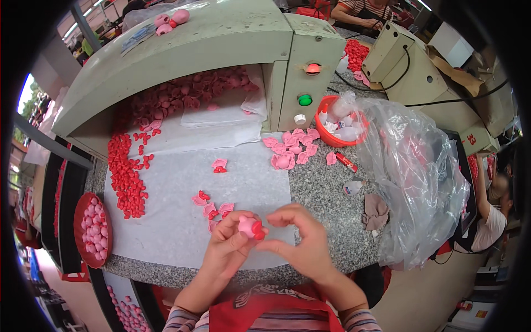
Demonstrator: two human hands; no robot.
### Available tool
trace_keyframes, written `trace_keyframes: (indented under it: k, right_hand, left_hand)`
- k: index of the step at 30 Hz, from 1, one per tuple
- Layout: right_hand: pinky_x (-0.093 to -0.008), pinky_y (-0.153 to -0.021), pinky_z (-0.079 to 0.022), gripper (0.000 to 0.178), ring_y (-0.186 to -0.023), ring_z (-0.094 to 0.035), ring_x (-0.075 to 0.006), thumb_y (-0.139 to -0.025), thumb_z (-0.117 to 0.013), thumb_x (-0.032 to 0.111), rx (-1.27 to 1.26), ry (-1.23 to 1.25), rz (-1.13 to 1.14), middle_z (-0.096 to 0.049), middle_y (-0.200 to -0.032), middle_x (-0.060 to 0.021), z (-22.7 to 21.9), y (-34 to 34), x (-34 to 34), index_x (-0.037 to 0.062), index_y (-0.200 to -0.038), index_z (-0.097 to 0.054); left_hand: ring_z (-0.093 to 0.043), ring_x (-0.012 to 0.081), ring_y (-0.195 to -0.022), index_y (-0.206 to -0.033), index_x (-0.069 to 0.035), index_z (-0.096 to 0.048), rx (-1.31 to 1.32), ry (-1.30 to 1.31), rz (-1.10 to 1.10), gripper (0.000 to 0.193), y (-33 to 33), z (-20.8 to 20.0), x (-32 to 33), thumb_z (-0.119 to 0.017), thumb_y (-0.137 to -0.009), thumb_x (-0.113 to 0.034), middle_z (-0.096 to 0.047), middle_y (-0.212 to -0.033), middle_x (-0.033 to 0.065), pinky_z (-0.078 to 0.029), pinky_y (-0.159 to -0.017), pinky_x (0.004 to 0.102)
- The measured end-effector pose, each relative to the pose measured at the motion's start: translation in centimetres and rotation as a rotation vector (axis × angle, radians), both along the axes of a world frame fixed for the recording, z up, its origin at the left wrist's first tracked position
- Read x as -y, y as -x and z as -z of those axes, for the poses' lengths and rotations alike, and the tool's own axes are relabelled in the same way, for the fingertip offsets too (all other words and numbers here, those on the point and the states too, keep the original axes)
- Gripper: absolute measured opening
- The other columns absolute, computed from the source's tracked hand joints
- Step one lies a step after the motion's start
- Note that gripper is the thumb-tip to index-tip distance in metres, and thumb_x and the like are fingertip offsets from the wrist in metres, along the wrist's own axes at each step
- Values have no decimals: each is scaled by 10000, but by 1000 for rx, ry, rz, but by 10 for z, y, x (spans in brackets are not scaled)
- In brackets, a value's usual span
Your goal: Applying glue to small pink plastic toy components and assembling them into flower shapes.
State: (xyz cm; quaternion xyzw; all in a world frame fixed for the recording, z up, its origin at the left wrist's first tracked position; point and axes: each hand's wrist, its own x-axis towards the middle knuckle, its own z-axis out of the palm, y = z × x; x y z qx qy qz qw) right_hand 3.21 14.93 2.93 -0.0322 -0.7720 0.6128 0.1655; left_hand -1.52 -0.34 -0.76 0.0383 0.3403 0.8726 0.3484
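My left hand point(228, 246) pinches a small pink figure piece point(248, 226) with a red bow-shaped part point(257, 229) on its right side. Close to the bow, my right hand point(303, 240) has thumb and index finger spread apart in a C shape, with nothing visible between them. Just beyond my left hand lie several pink pieces with red bows point(209, 209) on the white sheet point(166, 188). Another pink piece with a bow point(219, 165) sits farther up. Many loose red bow parts point(126, 177) are heaped along the sheet's left side.
A pale green machine housing point(221, 39) arches over more pink pieces point(182, 91). Pink parts point(290, 146) lie on the granite top. A red tub of bottles point(341, 141), a small bottle point(352, 187), a brown cloth point(375, 212) and a clear plastic bag point(415, 182) stand right; a red basket of pink balls point(78, 221) left.
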Motion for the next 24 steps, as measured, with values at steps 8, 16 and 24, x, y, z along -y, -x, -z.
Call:
trace_keyframes:
  k: [8,16,24]
  right_hand:
    - [-289,-630,-449,290,-720,-552,-213,-548,-782,44,-143,-332,141,-564,-813,-74,14,-17,6,39,-787,-617]
    - [-303,-574,-427,269,-679,-530,-227,-545,-764,24,-161,-401,33,-556,-772,-68,10,-9,-2,39,-758,-600]
    - [-302,-593,-429,267,-700,-526,-228,-570,-761,36,-101,-456,-116,-545,-780,-70,8,-2,-11,40,-771,-586]
  left_hand:
    - [-568,207,-995,-1131,6,-507,-54,20,156,354,6,9,1,-601,-789,-10,-580,-1064,148,-470,-851,337]
    - [-573,196,-969,-1085,26,-528,-33,-4,185,308,3,21,0,-597,-785,16,-587,-1037,141,-479,-847,344]
    - [-591,220,-941,-1046,7,-543,27,-11,62,311,-6,24,-8,-656,-767,-70,-599,-996,113,-486,-816,330]
